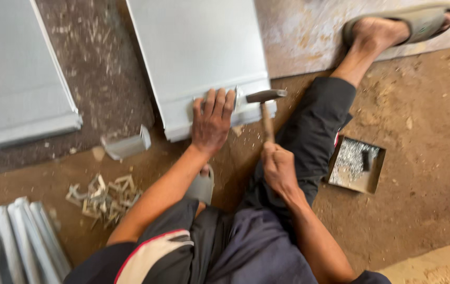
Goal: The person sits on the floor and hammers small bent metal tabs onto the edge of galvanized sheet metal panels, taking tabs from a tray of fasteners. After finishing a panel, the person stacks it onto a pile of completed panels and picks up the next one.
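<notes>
Head view: a grey sheet-metal panel [198, 58] is seen lying flat on the brown dirt floor [424, 137], and it serves as the landmark for everything else. The left hand [211, 123] is pressed palm-down on the panel's near folded edge, with the fingers spread slightly apart and laid flat on the metal. Just right of that hand, a hammer [265, 105] is held by the right hand [279, 168], whose fingers are wrapped tight around the lower end of the wooden handle; the steel head is poised at the panel's near right corner, though contact cannot be judged through the blur. To the right of the panel and nearer the person, a small open metal box [356, 165] filled with small silvery pieces is set on the floor. Left of the panel, a second grey panel [14, 79] is laid, and a small bent metal piece [127, 144] is seen between them. Nearer still, a scatter of metal clips [104, 200] and a stack of metal strips [20, 242] are found.
</notes>
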A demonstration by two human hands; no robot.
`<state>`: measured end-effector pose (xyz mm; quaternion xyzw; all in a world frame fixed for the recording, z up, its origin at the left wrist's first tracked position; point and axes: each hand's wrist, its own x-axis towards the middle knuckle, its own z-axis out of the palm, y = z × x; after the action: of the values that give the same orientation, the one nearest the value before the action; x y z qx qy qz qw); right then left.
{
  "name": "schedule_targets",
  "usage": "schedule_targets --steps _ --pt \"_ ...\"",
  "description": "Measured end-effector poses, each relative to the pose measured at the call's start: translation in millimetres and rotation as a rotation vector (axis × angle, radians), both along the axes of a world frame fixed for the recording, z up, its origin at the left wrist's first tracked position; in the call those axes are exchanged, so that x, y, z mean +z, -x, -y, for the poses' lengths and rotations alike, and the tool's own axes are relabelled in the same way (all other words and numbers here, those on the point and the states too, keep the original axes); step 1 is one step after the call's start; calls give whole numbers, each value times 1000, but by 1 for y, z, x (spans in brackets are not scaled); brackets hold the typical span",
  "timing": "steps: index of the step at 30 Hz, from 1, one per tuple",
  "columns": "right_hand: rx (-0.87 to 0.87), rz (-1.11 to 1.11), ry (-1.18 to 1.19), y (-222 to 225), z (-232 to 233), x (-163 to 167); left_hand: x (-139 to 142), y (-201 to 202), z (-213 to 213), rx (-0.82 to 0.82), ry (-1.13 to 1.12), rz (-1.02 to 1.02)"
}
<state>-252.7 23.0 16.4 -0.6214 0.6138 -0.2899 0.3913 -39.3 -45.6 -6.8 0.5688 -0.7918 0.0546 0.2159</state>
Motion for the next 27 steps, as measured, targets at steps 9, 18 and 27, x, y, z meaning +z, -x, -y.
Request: schedule_targets --steps 9,18,27 --pt "-126 157 -779 35 -69 -39 -20 -18 -1 -21 -76 -195" --pt "21 -529 -214 48 71 -85 -31 -28 4 7 26 52" --pt "-135 -434 -182 94 74 -81 -27 -1 17 62 30 70"
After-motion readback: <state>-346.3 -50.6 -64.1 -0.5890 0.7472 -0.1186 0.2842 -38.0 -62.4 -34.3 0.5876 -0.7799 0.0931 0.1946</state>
